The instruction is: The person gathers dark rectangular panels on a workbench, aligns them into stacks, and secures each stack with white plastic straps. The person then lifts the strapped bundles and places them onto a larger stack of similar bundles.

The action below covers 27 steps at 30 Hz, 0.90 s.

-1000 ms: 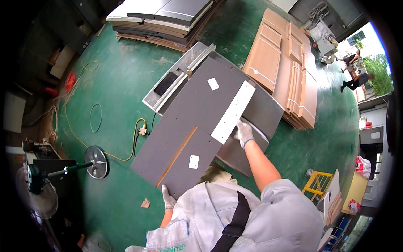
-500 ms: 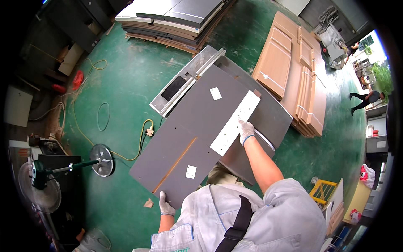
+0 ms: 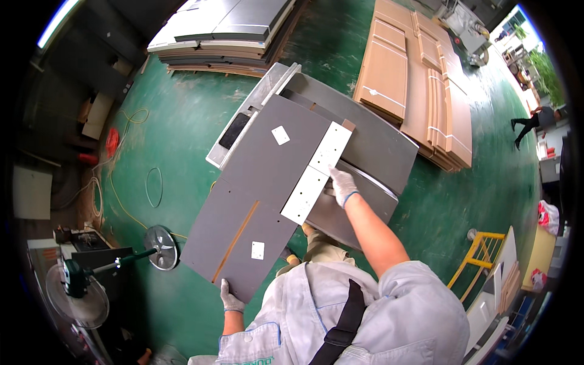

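A large dark-grey panel point(image 3: 240, 158) with an orange-brown groove and two white labels lies tilted in front of me. My left hand point(image 3: 231, 297), in a white knitted glove, grips its near corner, thumb on top and the other fingers hidden below. Along the panel's right side runs a white strip point(image 3: 304, 188) dotted with small dark holes. My gloved right hand point(image 3: 344, 185) is closed at this strip's right edge, its fingers partly out of sight. Beneath the panel stands a grey machine table point(image 3: 383, 149), with a light metal rail point(image 3: 277, 82) on the far left side.
Strapped brown boards point(image 3: 389, 73) are stacked at the far right, grey and white panels point(image 3: 243, 27) at the far left. A standing fan point(image 3: 82, 292) is on the left near hoses on the green floor. A yellow frame point(image 3: 477, 261) stands right. Another person point(image 3: 535, 121) walks far right.
In the view, the grey panel and white strip have shifted left, and both hands have gone with them. The right hand's fingers sit lower at the strip's edge. The surroundings appear turned slightly.
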Tool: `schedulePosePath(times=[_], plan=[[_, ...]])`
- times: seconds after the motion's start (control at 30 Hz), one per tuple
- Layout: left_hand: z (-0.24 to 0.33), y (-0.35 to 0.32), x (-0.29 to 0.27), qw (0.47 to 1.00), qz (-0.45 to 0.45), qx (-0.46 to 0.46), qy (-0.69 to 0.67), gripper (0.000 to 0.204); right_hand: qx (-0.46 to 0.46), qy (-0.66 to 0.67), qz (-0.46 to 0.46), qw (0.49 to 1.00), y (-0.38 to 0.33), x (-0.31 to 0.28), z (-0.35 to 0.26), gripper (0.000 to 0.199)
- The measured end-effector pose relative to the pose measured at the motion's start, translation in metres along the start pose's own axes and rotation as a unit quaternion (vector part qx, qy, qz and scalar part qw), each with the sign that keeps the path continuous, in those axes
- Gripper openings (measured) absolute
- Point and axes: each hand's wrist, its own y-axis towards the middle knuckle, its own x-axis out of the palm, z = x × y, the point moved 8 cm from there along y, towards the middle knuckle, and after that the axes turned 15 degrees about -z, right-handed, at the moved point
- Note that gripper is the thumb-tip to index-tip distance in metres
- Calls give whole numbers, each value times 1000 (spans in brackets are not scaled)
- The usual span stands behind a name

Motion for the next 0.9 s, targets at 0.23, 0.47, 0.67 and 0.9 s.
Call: schedulePosePath(times=[0.23,0.47,0.67,0.9], plan=[[-1,-12,4,999,32,-7,21,52,-248,-365,444,780,-102,-135,-121,44],[-6,6,18,997,-10,-12,82,55,-161,259,353,884,-66,-336,58,53],[13,8,45,990,-11,21,139,59,-445,309,337,770,-149,-348,-109,16],[17,-15,50,986,-76,48,142,64,-664,-245,465,531,-581,-81,-506,35]])
